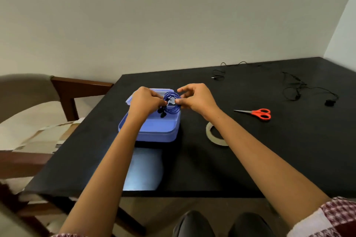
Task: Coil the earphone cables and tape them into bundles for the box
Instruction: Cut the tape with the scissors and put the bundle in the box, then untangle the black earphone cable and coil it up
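Observation:
A blue earphone cable (173, 110) is wound into a round coil and held above the open blue plastic box (156, 131). My left hand (144, 101) pinches the coil's left side, where the dark earbuds hang down. My right hand (194, 97) pinches its right side between thumb and forefinger. A small clear piece, perhaps tape, shows inside the coil. A roll of clear tape (214, 136) lies flat on the black table (250, 159), partly behind my right forearm. Two loose black earphones lie farther off: one (300, 90) at the right and one (227, 69) at the table's far edge.
Red-handled scissors (257, 113) lie right of the tape roll, blades pointing left. The box lid (143, 171) lies in front of the box near the table's front edge. A wooden chair (77, 90) with cardboard sheets stands to the left.

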